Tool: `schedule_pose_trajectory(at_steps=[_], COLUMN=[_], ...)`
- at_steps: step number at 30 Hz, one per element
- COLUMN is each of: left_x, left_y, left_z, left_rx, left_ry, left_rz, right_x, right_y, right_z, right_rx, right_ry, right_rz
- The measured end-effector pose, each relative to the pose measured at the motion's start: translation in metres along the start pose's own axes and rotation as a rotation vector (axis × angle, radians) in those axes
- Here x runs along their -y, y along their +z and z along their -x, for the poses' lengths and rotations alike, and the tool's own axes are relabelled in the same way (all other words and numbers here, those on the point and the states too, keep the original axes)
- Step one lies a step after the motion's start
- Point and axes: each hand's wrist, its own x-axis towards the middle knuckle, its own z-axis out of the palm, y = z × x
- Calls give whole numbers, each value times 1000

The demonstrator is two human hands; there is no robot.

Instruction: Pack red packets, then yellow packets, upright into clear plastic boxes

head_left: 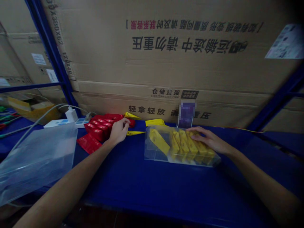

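A clear plastic box (pixel 156 155) lies on the blue table, holding a row of yellow packets (pixel 182 142) and one yellow packet (pixel 159 141) slanting at its left end. My right hand (pixel 206 137) reaches over the box's back side, thumb and fingers closed on packets in the row. To the left, my left hand (pixel 120 129) hovers at the edge of a pile of red packets (pixel 101 126), fingers loosely bent and thumb apart. Close to those fingers are a yellow packet (pixel 131 116) behind and another yellow packet (pixel 136 133) just right of the hand.
Behind the table stand large cardboard boxes (pixel 142 72) between blue rack posts (pixel 48 41). A phone-like device (pixel 186 115) leans there, with a yellow packet (pixel 155 122) beside it. At left are a clear plastic bag (pixel 45 155), a power strip (pixel 55 123) with a white plug (pixel 71 114), and cables.
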Motion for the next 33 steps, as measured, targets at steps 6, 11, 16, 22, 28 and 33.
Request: schedule_pose_trajectory(at_steps=[6, 11, 16, 22, 28, 33], left_x=[-13, -25, -26, -17, -7, -7], left_y=[-6, -8, -7, -13, -14, -22], left_z=[0, 7, 9, 4, -2, -7], left_rx=[186, 319, 514, 456, 273, 355], left_ry=[274, 239, 278, 215, 35, -42], left_rz=[-36, -279, -356, -276, 8, 117], right_x=[1, 1, 2, 2, -2, -3], right_y=[0, 0, 0, 0, 0, 0], right_z=[0, 0, 1, 1, 1, 0], right_rx=[-7, -12, -8, -1, 5, 5], right_ry=[9, 11, 16, 34, 33, 24], right_rz=[20, 29, 23, 12, -12, -11])
